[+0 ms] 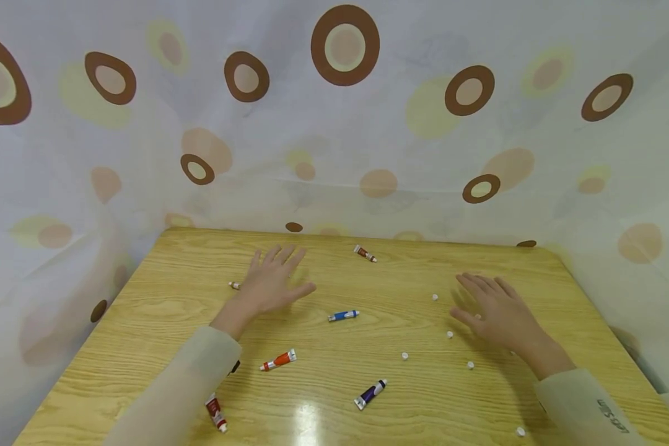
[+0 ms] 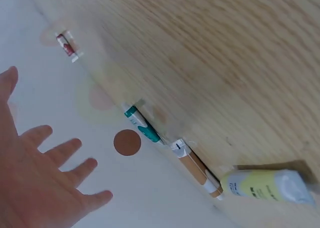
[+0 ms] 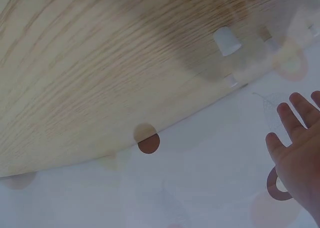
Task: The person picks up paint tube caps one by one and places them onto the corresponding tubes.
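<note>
My left hand [image 1: 270,282] hovers over the left of the table with fingers spread, holding nothing. Beside it, a small paint tube [image 1: 235,285] is partly hidden. A blue paint tube [image 1: 343,316] lies to its right, and a brown one [image 1: 365,253] farther back. Nearer me are an orange-red tube [image 1: 279,360], a purple tube [image 1: 370,394] and a dark red tube [image 1: 215,413]. The left wrist view shows green [image 2: 142,124], ochre [image 2: 197,169] and yellow [image 2: 267,185] tubes. My right hand [image 1: 496,313], fingers extended and holding nothing, is above small white caps [image 1: 450,334].
The wooden table [image 1: 312,402] meets a patterned white curtain [image 1: 312,136] at the back and sides. More white pieces lie at the right, including a white cap [image 1: 520,432] near the front. A tapered white cap [image 3: 227,41] shows in the right wrist view.
</note>
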A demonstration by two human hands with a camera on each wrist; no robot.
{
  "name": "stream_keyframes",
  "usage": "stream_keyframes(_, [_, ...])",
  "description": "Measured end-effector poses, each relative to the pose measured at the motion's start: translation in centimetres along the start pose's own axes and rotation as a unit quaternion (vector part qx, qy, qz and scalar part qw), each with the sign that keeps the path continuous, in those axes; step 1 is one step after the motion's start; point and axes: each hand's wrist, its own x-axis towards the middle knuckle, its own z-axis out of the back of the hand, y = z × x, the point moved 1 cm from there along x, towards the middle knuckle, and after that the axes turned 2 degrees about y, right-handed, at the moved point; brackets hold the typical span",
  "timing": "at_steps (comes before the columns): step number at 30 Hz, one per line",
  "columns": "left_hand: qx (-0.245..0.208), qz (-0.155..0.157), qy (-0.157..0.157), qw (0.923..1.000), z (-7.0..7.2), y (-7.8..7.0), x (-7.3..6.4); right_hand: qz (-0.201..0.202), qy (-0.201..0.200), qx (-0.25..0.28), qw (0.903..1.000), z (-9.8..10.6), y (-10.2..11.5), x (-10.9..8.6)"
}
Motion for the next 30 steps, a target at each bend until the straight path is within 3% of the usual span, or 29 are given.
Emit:
stream_keyframes(5, [-0.008, -0.032, -0.007, 0.9994, -0.1, -0.7, 0.2, 0.016, -0.016, 0.003, 0.9997, 0.1, 0.3, -0.1])
stream_keyframes(11, [-0.017, -0.056, -0.015, 0.9982, -0.3, -1.4, 0.4, 0.022, -0.001, 0.008, 0.9997, 0.2, 0.9, -0.3])
stream_keyframes(21, [-0.024, -0.083, -0.011, 0.9962, -0.7, -3.0, 0.1, 0.082, -0.006, 0.035, 0.996, -0.5, 2.3, -0.6])
stream_keyframes(30, [-0.042, -0.093, 0.007, 0.9947, -1.7, -4.4, 0.1, 0.096, 0.03, 0.058, 0.9932, -1.0, 4.4, -1.0])
